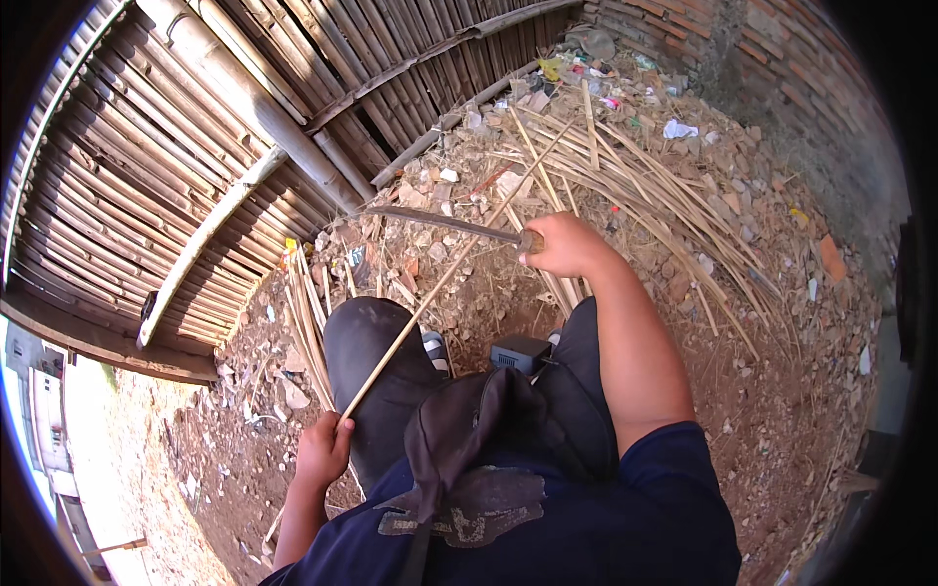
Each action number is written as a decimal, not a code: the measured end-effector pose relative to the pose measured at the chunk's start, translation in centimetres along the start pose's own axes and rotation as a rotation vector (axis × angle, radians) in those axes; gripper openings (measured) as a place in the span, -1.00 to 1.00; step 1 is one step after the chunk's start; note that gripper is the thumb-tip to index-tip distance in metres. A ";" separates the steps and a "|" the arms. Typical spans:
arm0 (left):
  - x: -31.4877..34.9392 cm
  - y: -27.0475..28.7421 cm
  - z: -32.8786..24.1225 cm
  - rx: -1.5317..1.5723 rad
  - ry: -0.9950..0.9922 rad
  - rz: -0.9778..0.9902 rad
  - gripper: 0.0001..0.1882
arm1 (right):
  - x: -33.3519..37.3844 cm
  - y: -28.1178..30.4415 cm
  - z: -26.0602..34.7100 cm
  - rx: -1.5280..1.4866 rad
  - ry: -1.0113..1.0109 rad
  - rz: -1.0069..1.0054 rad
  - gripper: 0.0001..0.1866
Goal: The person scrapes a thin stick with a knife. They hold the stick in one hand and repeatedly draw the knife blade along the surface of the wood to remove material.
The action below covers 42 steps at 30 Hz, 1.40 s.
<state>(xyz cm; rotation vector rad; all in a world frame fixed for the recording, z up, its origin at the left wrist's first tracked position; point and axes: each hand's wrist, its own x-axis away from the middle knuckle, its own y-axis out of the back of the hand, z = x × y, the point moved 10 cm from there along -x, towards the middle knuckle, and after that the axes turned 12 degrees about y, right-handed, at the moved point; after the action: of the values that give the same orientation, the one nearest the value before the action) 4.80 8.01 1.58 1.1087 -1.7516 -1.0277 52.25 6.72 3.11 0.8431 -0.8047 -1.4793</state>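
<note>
My left hand is closed round the near end of a long thin bamboo strip, which slants up and away to the right across my left knee. In my right hand is the handle of a machete, its long dark blade pointing left. The blade crosses the strip near its upper part; whether the edge touches it I cannot tell. Beyond my right hand lies a loose pile of bamboo strips. More strips lean together beside my left knee.
A dark box-shaped thing rests on the ground between my feet. A bamboo-slat wall rises on the left, a brick wall at the far right. Stones, brick pieces and litter such as a white scrap cover the dirt ground.
</note>
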 end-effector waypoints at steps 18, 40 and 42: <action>-1.3 -1.9 1.1 0.141 -0.016 0.167 -0.54 | -1.9 -4.5 -0.2 -0.062 -0.088 0.161 -0.41; -1.3 -1.4 0.5 0.108 -0.078 0.099 -0.57 | -2.8 -6.9 -0.1 -0.165 -0.006 0.292 -0.31; -1.4 -1.4 0.5 0.128 -0.068 0.098 -0.57 | -2.6 -5.4 -1.0 -0.200 -0.101 0.236 -0.32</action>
<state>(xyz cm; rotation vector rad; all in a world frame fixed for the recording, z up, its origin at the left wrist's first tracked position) 5.16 9.04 -0.14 1.0649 -1.9294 -0.9140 50.50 9.63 -1.92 0.5090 -0.7871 -1.3735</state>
